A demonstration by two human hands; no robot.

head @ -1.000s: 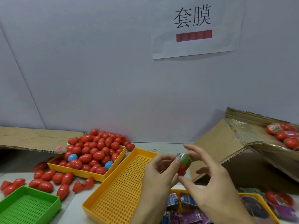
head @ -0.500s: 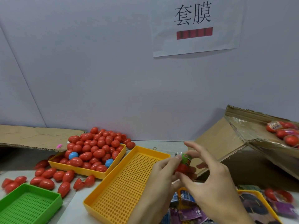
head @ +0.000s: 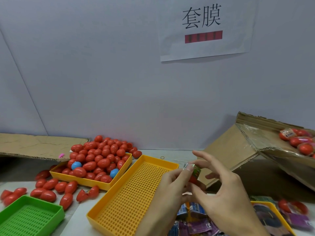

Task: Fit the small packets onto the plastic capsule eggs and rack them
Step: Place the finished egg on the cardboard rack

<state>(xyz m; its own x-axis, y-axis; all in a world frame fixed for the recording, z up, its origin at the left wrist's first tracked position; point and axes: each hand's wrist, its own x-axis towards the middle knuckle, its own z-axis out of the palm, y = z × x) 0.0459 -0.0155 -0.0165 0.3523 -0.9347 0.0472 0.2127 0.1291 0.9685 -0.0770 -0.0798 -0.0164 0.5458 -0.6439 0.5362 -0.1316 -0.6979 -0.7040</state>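
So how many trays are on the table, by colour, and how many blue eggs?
Yellow trays: 3, the egg-filled one, the empty perforated one, the packet tray
Green trays: 1
Blue eggs: 2
Total: 6

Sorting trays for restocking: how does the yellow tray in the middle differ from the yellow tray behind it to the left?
The middle yellow tray shows only its bare perforated floor; the rear yellow tray is heaped with red eggs plus two blue eggs. The middle one sits nearer and looks longer. Both are yellow, rectangular and low-walled.
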